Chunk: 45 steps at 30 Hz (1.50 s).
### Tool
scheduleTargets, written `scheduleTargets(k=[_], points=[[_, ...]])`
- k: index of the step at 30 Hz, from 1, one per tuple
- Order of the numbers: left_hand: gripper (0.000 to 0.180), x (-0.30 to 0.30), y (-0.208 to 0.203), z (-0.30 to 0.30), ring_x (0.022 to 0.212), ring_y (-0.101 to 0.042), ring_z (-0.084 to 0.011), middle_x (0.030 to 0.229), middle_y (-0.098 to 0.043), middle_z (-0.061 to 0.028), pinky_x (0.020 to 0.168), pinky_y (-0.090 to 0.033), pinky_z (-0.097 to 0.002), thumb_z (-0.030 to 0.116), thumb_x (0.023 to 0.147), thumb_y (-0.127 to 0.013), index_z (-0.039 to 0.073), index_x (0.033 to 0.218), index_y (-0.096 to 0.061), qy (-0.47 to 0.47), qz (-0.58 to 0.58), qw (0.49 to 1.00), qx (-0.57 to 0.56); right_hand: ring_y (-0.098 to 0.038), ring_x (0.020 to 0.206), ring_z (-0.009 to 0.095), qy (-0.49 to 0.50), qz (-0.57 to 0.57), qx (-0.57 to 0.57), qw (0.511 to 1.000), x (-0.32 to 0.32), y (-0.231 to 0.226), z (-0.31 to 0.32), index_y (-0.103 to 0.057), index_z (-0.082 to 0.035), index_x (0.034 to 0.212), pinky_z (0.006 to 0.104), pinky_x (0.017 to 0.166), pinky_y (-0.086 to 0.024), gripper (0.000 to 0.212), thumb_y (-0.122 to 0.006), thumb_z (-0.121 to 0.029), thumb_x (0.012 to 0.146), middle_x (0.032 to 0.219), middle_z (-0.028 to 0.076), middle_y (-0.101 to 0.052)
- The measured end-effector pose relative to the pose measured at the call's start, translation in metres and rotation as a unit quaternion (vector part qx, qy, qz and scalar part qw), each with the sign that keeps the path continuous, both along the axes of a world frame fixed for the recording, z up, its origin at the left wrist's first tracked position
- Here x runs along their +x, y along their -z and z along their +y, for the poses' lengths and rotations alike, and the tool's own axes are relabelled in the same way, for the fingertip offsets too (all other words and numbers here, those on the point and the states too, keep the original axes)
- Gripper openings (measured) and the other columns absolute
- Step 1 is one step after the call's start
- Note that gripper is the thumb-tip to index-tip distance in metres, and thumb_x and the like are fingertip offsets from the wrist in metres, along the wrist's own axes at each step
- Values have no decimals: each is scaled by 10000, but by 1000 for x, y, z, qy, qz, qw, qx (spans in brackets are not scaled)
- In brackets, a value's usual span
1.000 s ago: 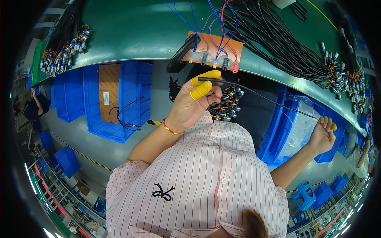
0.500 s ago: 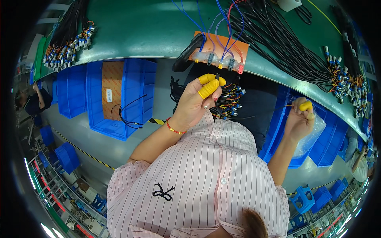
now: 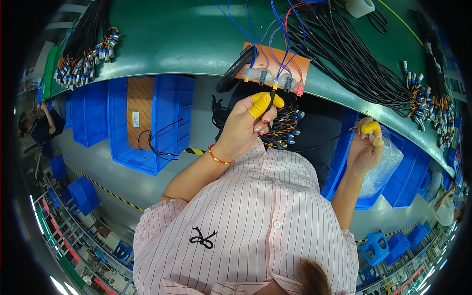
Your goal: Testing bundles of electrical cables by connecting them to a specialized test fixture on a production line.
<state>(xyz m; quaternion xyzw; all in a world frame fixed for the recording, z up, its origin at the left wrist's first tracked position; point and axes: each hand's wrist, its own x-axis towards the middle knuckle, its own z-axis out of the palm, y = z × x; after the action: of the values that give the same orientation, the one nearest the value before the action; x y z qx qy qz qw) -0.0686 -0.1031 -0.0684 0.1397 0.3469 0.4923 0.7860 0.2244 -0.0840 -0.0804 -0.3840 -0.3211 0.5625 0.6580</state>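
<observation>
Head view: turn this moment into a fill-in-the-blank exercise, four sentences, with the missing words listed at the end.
1. The cable held between the left hand and the right hand is coloured ____.
2. The finger covers on the left hand are coloured ____.
3. The beaded bracelet is worn on the person's ____ wrist.
4. The orange board sits at the edge of a worktop coloured ____.

Missing words: black; yellow; left; green.

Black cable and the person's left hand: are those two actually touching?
Touching. The head view shows the left hand pinching one end of the black cable between fingertips in yellow finger covers.
</observation>
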Motion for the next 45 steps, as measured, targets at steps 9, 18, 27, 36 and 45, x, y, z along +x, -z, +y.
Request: scheduleTargets(k=[9,18,27,36,45], points=[[227,4,4,1,527,-316,-10,687,-389,51,501,-283,-163,185,1036,-393,11,1067,-535,-27,-170,984,-52,-445,847,165,-64,6,18,998,23,15,0,-557,78,1060,277,845,-355,394,-486,-267,884,1008,117,-536],[188,6,-9,5,524,-304,-21,682,-379,49,483,-281,-174,172,1027,-387,12,1014,-485,-34,-220,972,-75,-444,830,163,-20,5,-22,1000,17,11,-1,-555,83,1064,303,873,-359,388,-477,-247,876,980,118,-526],[183,6,-15,7,531,-297,-25,684,-388,49,477,-280,-173,171,1023,-401,4,1036,-474,-42,-227,968,-100,-428,776,156,-48,-5,-1,999,14,5,2,-561,93,1047,306,826,-352,396,-489,-246,856,921,113,-521],[207,2,-2,11,523,-330,-32,712,-423,22,468,-312,-167,176,1021,-420,-6,1077,-500,-21,-201,979,-35,-377,719,159,-40,10,18,999,9,-2,7,-538,34,862,302,730,-318,293,-503,-256,852,753,64,-431],[353,0,-9,18,470,-405,-26,676,-541,0,458,-412,-174,304,1024,-436,-5,1015,-607,41,59,997,38,-330,674,151,28,48,24,998,40,-14,-16,-433,-41,744,296,665,-283,193,-495,-198,838,695,47,-357]])
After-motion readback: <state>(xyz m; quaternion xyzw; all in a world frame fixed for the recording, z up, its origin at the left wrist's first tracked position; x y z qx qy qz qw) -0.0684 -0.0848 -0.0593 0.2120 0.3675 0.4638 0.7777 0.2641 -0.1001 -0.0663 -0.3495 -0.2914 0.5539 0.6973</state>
